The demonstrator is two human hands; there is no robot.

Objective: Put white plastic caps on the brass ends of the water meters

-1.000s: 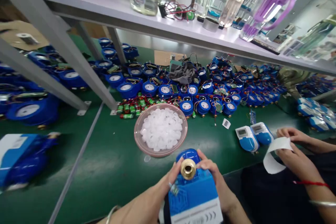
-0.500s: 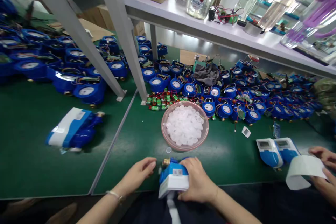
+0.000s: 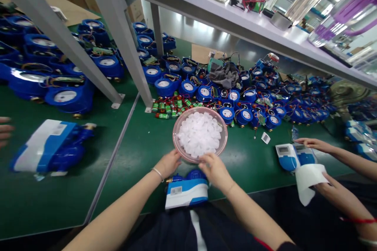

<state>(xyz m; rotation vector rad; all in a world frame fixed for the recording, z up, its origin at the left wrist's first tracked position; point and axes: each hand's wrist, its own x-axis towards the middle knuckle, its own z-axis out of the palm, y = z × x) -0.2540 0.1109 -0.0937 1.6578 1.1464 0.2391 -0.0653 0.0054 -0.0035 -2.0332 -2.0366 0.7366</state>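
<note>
A blue-and-white water meter (image 3: pixel 186 192) with a brass end lies at the table's near edge, right in front of me, and neither hand is on it. Just beyond it stands a pink bowl (image 3: pixel 176 125) full of white round caps (image 3: pixel 199 134). My left hand (image 3: pixel 167 163) rests against the bowl's near rim with its fingers curled together. At the same rim my right hand (image 3: pixel 214 166) has its fingertips bent down among the caps. What either hand pinches is hidden.
Many open blue meters (image 3: pixel 253 106) and green batteries (image 3: pixel 166 108) cover the green table (image 3: pixel 138 157) behind the bowl. Another closed meter (image 3: pixel 50 147) lies left, with someone's fingers (image 3: pixel 4 129) beside it. At the right a co-worker's hands (image 3: pixel 332 190) hold a white paper strip (image 3: pixel 309 178) near two meters (image 3: pixel 294 156). Slanted shelf legs (image 3: pixel 123 43) stand left.
Both my hands have left the meter, which now lies on the table edge, and have moved forward to the bowl's near rim. The view has shifted a little.
</note>
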